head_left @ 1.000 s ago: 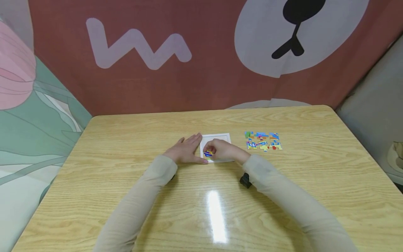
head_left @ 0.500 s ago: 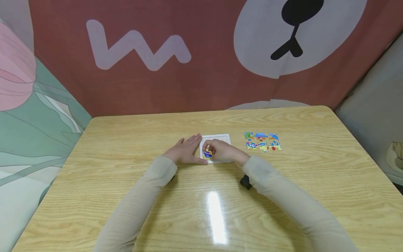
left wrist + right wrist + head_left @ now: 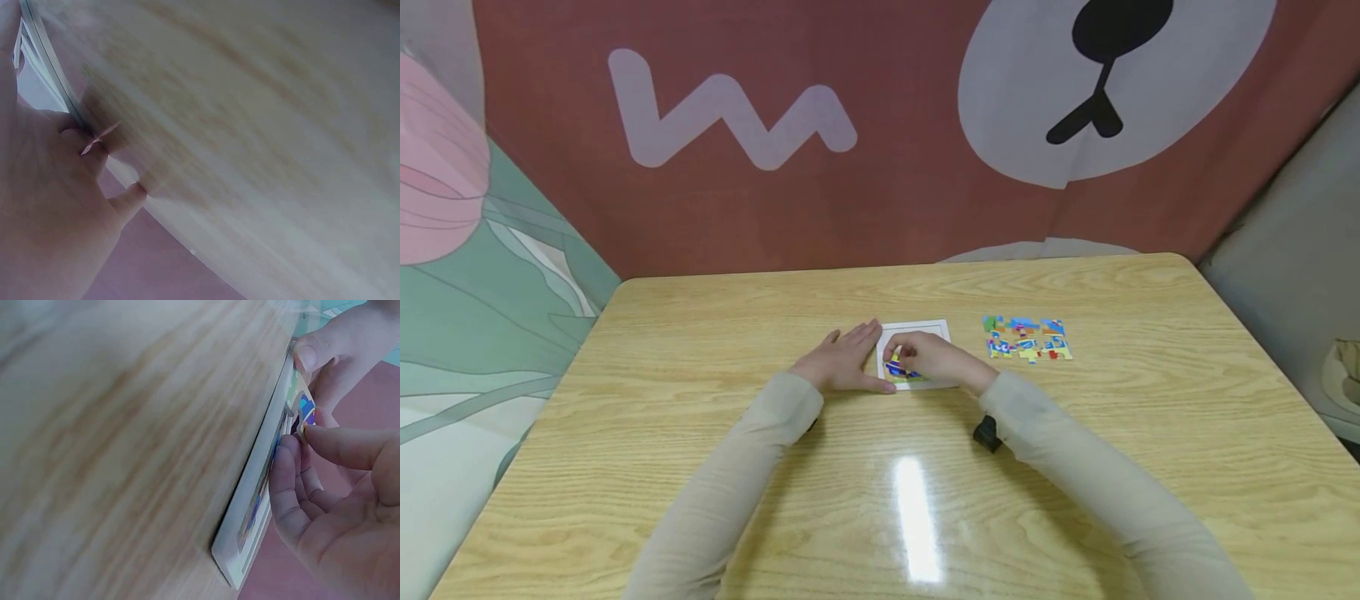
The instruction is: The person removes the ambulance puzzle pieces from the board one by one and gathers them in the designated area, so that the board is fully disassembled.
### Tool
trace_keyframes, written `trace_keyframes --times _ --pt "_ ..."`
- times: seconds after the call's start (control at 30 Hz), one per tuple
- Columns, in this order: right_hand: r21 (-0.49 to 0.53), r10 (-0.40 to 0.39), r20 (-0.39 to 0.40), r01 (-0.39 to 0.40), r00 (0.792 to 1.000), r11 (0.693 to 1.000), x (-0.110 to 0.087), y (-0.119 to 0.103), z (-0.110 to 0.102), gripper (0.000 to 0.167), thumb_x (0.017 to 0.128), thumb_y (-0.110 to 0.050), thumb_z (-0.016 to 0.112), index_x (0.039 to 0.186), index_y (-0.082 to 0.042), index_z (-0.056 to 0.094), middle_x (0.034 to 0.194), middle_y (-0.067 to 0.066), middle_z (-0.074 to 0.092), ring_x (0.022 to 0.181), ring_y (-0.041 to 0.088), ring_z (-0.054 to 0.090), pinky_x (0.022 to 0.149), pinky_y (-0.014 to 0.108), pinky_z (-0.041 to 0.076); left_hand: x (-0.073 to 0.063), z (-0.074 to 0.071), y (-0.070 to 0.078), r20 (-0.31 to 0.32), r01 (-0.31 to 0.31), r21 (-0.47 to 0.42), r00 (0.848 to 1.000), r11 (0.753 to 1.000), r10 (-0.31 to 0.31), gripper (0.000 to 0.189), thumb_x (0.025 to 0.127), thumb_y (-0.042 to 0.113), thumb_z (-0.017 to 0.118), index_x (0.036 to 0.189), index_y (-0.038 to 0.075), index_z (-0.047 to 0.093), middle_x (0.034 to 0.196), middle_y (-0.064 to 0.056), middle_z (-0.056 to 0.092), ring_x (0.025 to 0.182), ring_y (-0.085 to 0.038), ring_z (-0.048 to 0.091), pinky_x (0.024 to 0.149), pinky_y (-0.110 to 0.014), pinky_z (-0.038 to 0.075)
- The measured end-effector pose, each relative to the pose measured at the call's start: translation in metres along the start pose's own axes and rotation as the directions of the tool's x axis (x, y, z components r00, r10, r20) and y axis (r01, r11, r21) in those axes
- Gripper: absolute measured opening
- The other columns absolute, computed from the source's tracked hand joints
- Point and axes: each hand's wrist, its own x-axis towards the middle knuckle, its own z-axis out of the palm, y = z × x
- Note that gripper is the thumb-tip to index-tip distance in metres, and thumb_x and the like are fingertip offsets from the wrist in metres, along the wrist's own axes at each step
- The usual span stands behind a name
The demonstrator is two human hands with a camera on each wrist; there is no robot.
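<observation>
A white puzzle frame lies flat on the table between both hands. My left hand is spread along its left side, fingertips at the upper left corner and the thumb on the lower left corner. Over the frame's middle, my right hand pinches a small, colourful jigsaw piece between thumb and fingers, close to the tray surface. Blue, yellow and green picture parts show in the frame's lower left. The right hand hides much of the tray's inside.
Several loose jigsaw pieces lie in two rows to the right of the frame. A black wrist camera sits under the right sleeve. The wooden table ends at a printed curtain behind.
My right fingers have shifted slightly with the piece, and more of the coloured picture now shows along the frame's lower edge. The left hand has kept its place.
</observation>
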Motion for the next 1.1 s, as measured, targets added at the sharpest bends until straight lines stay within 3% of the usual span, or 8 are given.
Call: trace_keyframes --times 0.27,0.53,0.73,0.93,1.1 --pt "0.045 -0.018 -0.035 0.019 0.999 0.999 -0.001 -0.001 -0.002 0.025 0.091 0.002 0.052 0.112 -0.003 0.066 0.089 0.012 0.067 0.077 0.014 0.057 0.068 0.021 0.045 0.0 0.0 0.0 0.003 0.007 0.001 1.0 1.0 -0.007 0.106 0.082 0.073 0.05 0.155 0.016 -0.002 0.162 0.003 -0.008 0.151 -0.014 -0.003 0.123 -0.05 0.0" --pt "0.126 0.049 -0.05 -0.042 0.998 0.991 -0.003 0.001 -0.008 0.031 0.09 -0.005 0.059 0.12 0.003 0.061 0.095 0.014 0.068 0.08 0.013 0.059 0.067 0.02 0.048 0.001 0.0 -0.001 -0.004 -0.002 0.01 1.0 1.0 0.002 0.106 0.082 0.073 0.05 0.155 0.016 -0.002 0.163 0.001 -0.007 0.151 -0.015 -0.003 0.123 -0.05 0.001" --pt "0.135 0.091 -0.064 -0.081 0.994 0.988 -0.009 0.005 -0.017 0.025 0.092 -0.012 0.058 0.111 0.001 0.067 0.103 0.013 0.069 0.085 0.013 0.058 0.072 0.021 0.049 0.003 0.001 -0.002 -0.006 0.001 0.005 1.0 1.0 -0.001 0.108 0.081 0.074 0.05 0.155 0.016 -0.002 0.163 0.001 -0.006 0.151 -0.015 -0.002 0.123 -0.05 0.001" --pt "0.138 0.088 -0.073 -0.078 0.993 0.987 -0.017 0.008 -0.024 0.019 0.092 -0.014 0.057 0.101 -0.004 0.07 0.103 0.01 0.068 0.085 0.014 0.056 0.073 0.023 0.047 0.003 0.002 -0.002 -0.009 0.006 0.009 1.0 1.0 -0.006 0.108 0.081 0.074 0.051 0.155 0.016 -0.002 0.163 0.001 -0.005 0.151 -0.016 -0.001 0.123 -0.05 0.002" --pt "0.191 0.082 -0.078 -0.066 0.994 0.979 -0.024 0.012 -0.03 0.021 0.093 -0.014 0.057 0.105 0.001 0.067 0.1 0.013 0.069 0.085 0.014 0.061 0.076 0.028 0.053 0.003 0.001 -0.001 -0.004 0.012 0.006 1.0 1.0 -0.012 0.107 0.082 0.074 0.051 0.155 0.016 -0.003 0.163 0.001 -0.006 0.151 -0.016 -0.002 0.123 -0.049 0.001"
